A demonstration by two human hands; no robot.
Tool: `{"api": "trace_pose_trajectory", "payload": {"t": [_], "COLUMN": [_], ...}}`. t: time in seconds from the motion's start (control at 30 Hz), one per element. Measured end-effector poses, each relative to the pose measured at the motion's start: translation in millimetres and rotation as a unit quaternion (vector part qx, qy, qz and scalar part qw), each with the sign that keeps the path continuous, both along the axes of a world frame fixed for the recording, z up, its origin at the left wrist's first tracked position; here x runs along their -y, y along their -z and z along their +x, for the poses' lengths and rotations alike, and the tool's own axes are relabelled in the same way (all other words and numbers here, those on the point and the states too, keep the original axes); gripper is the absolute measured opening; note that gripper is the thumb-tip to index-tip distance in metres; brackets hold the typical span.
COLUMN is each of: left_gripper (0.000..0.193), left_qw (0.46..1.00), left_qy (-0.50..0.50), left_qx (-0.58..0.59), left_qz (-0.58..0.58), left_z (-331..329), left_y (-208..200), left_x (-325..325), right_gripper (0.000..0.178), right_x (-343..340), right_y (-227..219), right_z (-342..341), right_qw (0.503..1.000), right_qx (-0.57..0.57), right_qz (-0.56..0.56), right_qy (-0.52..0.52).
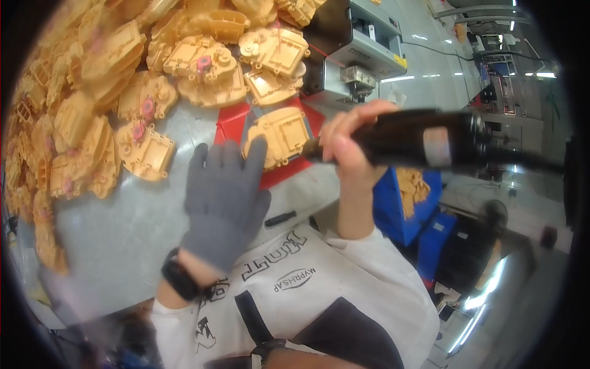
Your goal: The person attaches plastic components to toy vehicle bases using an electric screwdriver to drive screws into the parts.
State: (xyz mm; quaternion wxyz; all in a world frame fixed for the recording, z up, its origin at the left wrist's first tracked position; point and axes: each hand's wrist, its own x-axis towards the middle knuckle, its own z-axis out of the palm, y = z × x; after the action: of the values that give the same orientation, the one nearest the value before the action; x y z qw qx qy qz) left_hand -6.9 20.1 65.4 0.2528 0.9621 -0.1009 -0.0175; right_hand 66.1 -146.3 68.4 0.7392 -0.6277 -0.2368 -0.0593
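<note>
A yellow plastic housing lies on a red fixture at the middle of the bench. My left hand, in a grey glove, lies flat with its fingers stretched out, the fingertips touching the housing's left edge. In my bare right hand is a black electric screwdriver, held sideways with my fingers wrapped round its front end. Its tip points left at the housing's right edge; whether it touches a screw I cannot make out.
Many similar yellow housings are heaped along the left and far side, some with pink round parts. A grey machine stands beyond the fixture. A small black rod-like tool lies near me. A blue bin holds yellow pieces at right.
</note>
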Motion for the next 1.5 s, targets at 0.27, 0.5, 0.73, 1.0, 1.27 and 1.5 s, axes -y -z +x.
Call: {"api": "trace_pose_trajectory", "payload": {"t": [0.27, 0.5, 0.73, 1.0, 1.27, 1.5], "left_gripper": [0.022, 0.022, 0.021, 0.025, 0.079, 0.077], "left_qw": [0.987, 0.969, 0.934, 0.978, 0.971, 0.966], "left_qy": [0.102, 0.164, 0.274, 0.047, -0.017, -0.026], "left_qx": [0.122, 0.171, 0.14, -0.161, 0.122, 0.177], "left_qz": [-0.007, 0.074, 0.18, 0.127, -0.205, -0.188], "left_z": [-30.7, -39.7, -36.8, -26.7, 20.9, 19.3], "left_y": [-118.8, -105.0, -101.8, -11.6, 82.9, 93.1], "left_x": [20.4, 31.9, 24.0, 3.5, -0.5, 1.3], "right_gripper": [0.037, 0.028, 0.03, 0.045, 0.045, 0.044], "right_x": [40.2, 39.4, 52.8, 1.0, -29.3, -34.0], "right_y": [-51.4, -35.5, -23.5, -36.5, -23.7, -18.8], "right_z": [53.0, 111.1, 104.7, -4.8, -27.7, -25.7], "right_qw": [0.985, 0.954, 0.98, 0.994, 0.998, 0.999], "right_qx": [0.093, 0.079, 0.026, 0.064, 0.013, 0.019], "right_qz": [0.091, 0.014, -0.002, 0.07, 0.056, 0.021], "right_qy": [0.116, 0.29, 0.196, -0.057, -0.007, -0.028]}}
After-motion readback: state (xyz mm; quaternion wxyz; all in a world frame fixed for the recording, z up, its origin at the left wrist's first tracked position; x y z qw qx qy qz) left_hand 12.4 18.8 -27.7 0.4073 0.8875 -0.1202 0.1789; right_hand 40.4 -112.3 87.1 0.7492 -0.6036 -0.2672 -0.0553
